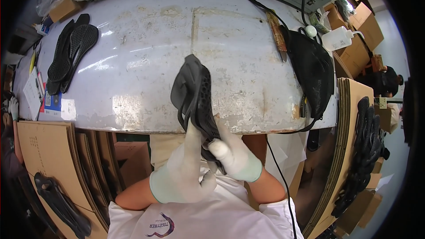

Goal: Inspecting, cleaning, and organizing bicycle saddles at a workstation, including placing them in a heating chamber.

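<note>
Just in front of my chest, at the table's near edge, I hold a pair of black insoles [204,95] pressed together. They stand toe end up and tilted, and honeycomb-like texture shows on the right-hand side. My left hand [183,168], in a white glove with a pale green cuff, is closed on their lower left side. From the right, my right hand [232,152] grips the lower part, its thumb across the heel area. Both palms hide part of the heel ends. More black insoles [73,51] lie together at the table's far left.
A black bag [310,71] with straps rests at the table's right, near a worn knife-like tool [277,33] and a white squeeze bottle [338,39]. Many black insoles [363,150] sit on cardboard at right. Another insole [62,203] lies on a carton at lower left. A cable [283,177] hangs beside me.
</note>
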The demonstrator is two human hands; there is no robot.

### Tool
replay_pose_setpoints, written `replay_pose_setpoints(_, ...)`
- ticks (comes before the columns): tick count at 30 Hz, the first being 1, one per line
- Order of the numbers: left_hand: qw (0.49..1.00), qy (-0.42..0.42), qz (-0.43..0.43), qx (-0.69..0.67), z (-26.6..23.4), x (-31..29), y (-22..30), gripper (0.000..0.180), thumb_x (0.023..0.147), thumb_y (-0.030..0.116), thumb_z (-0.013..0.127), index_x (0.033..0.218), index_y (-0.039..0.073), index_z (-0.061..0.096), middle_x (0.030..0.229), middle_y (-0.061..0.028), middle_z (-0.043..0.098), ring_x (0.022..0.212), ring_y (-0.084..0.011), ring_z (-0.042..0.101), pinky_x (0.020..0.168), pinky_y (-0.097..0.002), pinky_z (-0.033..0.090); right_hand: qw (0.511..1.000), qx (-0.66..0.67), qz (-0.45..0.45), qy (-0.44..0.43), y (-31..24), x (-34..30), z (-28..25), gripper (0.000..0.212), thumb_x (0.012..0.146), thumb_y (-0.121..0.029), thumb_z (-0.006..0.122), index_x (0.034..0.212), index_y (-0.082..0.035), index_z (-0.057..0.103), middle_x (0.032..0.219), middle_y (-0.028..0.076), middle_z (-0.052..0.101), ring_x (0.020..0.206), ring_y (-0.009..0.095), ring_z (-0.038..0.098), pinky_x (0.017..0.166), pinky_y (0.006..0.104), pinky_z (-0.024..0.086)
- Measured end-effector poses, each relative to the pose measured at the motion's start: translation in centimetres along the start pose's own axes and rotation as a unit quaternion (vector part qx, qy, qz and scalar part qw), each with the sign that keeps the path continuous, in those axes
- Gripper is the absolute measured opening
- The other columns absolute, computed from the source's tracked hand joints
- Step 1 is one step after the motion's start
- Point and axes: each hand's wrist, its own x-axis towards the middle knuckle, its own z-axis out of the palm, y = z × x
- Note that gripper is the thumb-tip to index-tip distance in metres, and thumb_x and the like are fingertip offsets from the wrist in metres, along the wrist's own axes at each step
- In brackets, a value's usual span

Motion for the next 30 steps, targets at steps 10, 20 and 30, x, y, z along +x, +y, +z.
replay_pose_setpoints(10,0.964,0.031,0.092,-0.248,1.2,0.5,-3.0,0.108,0.074,0.005,0.058,0.166,0.001,0.002,0.156,-0.0262,0.046,0.141,-0.0361,0.053,0.118,-0.0493,0.042,0.976,0.203,-0.052,0.056,0.2,1.1,2.0,0.111,0.092,-0.093,0.031,0.150,0.001,0.041,0.091,0.002,0.057,0.074,0.008,0.046,0.067,0.0236,0.041)
replay_pose_setpoints(20,0.921,0.182,0.012,-0.343,0.6,1.3,-0.6,0.113,0.089,0.026,0.075,0.168,0.004,-0.003,0.169,-0.0256,0.028,0.148,-0.0357,0.048,0.121,-0.0495,0.043,0.931,0.364,0.003,-0.033,-1.8,-0.9,2.1,0.088,0.094,-0.050,0.075,0.155,-0.001,0.035,0.072,0.006,0.061,0.035,0.013,0.042,0.036,0.0272,0.033)
replay_pose_setpoints(30,0.904,0.225,-0.009,-0.364,0.3,1.8,-0.3,0.087,0.076,-0.002,0.054,0.156,-0.005,0.022,0.137,-0.0231,0.054,0.105,-0.0281,0.066,0.093,-0.0389,0.055,0.962,0.181,-0.196,0.061,2.0,1.0,3.6,0.096,0.099,-0.049,0.067,0.160,0.008,0.021,0.102,0.015,0.069,0.058,0.013,0.061,0.048,0.0244,0.045)
